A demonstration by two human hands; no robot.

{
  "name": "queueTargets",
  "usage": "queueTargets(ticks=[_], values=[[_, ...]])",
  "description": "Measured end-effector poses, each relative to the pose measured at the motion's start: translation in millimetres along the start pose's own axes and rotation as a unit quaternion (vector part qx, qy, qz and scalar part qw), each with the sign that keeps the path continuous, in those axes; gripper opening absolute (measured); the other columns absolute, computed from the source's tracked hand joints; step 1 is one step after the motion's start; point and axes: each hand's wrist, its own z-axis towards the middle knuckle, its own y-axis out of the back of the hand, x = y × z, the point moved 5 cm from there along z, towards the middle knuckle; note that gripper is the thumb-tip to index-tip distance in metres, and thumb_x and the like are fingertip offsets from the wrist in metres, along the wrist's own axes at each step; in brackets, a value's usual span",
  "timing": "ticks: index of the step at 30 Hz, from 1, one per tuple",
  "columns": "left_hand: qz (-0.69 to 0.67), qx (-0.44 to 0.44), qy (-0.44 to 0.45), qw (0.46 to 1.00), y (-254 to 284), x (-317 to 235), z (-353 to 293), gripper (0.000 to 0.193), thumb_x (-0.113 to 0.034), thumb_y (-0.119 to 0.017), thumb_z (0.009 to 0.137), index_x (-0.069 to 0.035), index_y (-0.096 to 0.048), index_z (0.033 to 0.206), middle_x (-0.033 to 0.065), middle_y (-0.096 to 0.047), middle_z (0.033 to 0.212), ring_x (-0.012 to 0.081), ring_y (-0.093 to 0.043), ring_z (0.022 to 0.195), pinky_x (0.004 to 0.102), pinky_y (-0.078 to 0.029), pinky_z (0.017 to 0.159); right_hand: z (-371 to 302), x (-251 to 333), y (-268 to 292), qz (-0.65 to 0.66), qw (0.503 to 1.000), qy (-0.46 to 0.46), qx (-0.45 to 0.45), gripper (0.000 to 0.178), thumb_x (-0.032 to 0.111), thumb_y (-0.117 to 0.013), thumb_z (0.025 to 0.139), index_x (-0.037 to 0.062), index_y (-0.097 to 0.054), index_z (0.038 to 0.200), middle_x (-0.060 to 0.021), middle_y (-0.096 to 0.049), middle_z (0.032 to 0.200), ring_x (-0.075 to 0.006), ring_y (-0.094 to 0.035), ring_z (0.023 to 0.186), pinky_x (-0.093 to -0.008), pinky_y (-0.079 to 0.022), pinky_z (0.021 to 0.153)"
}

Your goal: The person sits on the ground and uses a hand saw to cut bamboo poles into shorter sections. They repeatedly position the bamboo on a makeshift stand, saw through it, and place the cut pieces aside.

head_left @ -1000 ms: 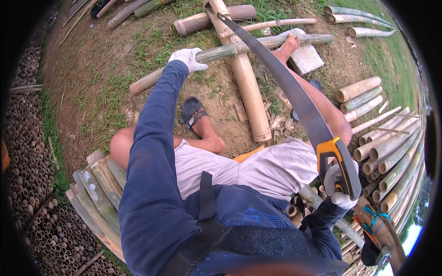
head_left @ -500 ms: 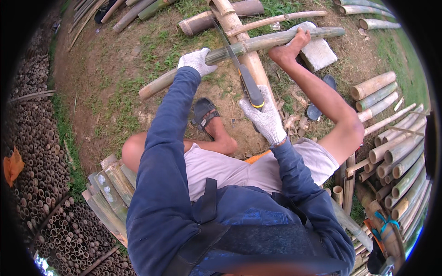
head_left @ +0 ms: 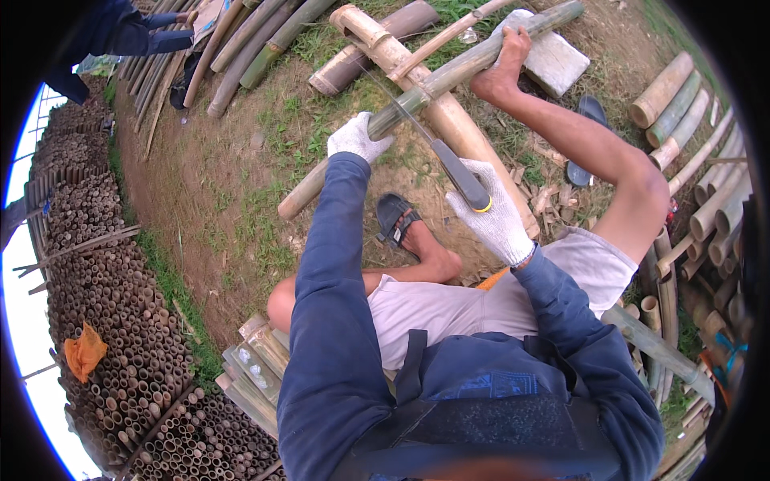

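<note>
Bamboo pole: runs through the left hand, gloved fingers wrapped round it, most of its length up and right of them. Saw: handle gripped in the right hand, gloved fingers closed on it, blade reaching up-left from them to the pole, just right of the left fingers. Pale bamboo log crosses under the pole, above the right fingers; bare foot on the pole farther up-right, stone block beside it. To do well: weight on the foot, left fingers clear of the blade, long straight strokes square to the pole. Vs half a second ago: saw drawn back, more blade between pole and right fingers; left grip, foot unchanged; co-worker now far up-left of the left fingers.
</note>
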Motion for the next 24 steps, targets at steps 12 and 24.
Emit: queueTargets(ticks=[12,24], values=[[0.027,0.034,-0.008,0.999,-2,-23,21,0.068,-0.051,-0.082,0.087,-0.017,-0.064,0.143,0.0143,-0.078,0.126,0.0324,-0.077,0.115,0.0457,-0.061,0.099,-22,-11,20,0.022,0.997,-0.043,0.058,0.056,0.014,-0.081,0.096,0.0066,-0.055,0.145,-0.0147,-0.067,0.133,-0.0239,-0.067,0.129,-0.0367,-0.052,0.108],[0.021,-0.021,-0.005,1.0,-4,-24,18,0.059,-0.051,-0.081,0.088,-0.016,-0.068,0.133,0.0153,-0.081,0.114,0.0342,-0.079,0.106,0.0465,-0.062,0.093,30,-15,-10,0.003,1.0,0.023,-0.001,0.046,0.008,-0.075,0.096,0.0078,-0.057,0.138,-0.0144,-0.065,0.124,-0.0265,-0.071,0.115,-0.0376,-0.055,0.099]])
